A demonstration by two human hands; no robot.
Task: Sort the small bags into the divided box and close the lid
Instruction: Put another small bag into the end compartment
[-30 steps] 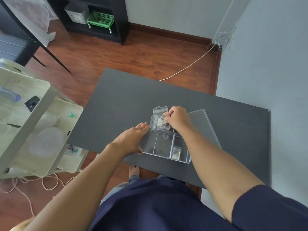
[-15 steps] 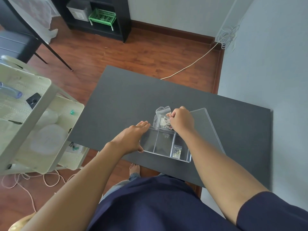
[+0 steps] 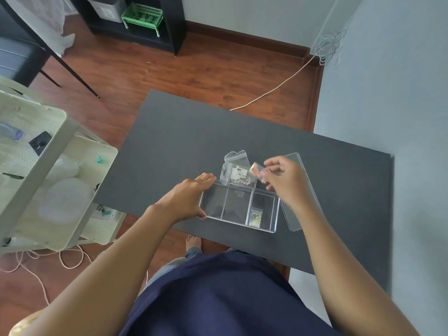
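Observation:
A clear divided box sits near the front edge of the dark grey table. One small bag of pale beads lies in its right compartment. My left hand grips the box's left end. My right hand hovers above the box's far right corner and pinches a small bag with pinkish contents. A pile of small clear bags lies just behind the box. The clear lid lies flat to the right, partly under my right arm.
A cream perforated trolley with loose items stands left of the table. A grey wall runs along the table's right side. A cable crosses the wooden floor behind, and a black shelf with a green basket stands at the back.
My right hand has lifted off the pile of bags, moving right and up with one small bag pinched in its fingers. My left hand stays on the box.

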